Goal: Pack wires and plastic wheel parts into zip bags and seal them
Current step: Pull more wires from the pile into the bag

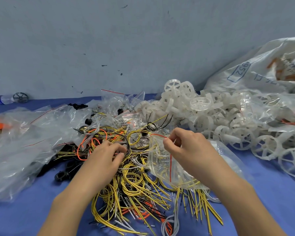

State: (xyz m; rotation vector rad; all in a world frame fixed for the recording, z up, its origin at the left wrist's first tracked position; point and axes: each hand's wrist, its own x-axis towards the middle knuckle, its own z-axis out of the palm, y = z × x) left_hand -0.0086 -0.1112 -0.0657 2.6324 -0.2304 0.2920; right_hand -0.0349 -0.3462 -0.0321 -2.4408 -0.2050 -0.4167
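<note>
Two bare hands work over a tangled heap of yellow, black, white and orange wires point(134, 181) on a blue table covering point(32, 210). Left hand point(106, 155): fingers curled, pinching wires in the heap. Right hand point(186, 145): thumb and fingers pinch the red-striped rim of a small clear plastic zip bag point(162, 164) containing wires. White translucent plastic wheel parts point(203, 113) are piled to the right, well apart from the bag.

Two bare arms come up from the bottom. The left hand point(107, 155) and right hand point(186, 145) wear no gloves, rings, watch or sleeves.
</note>
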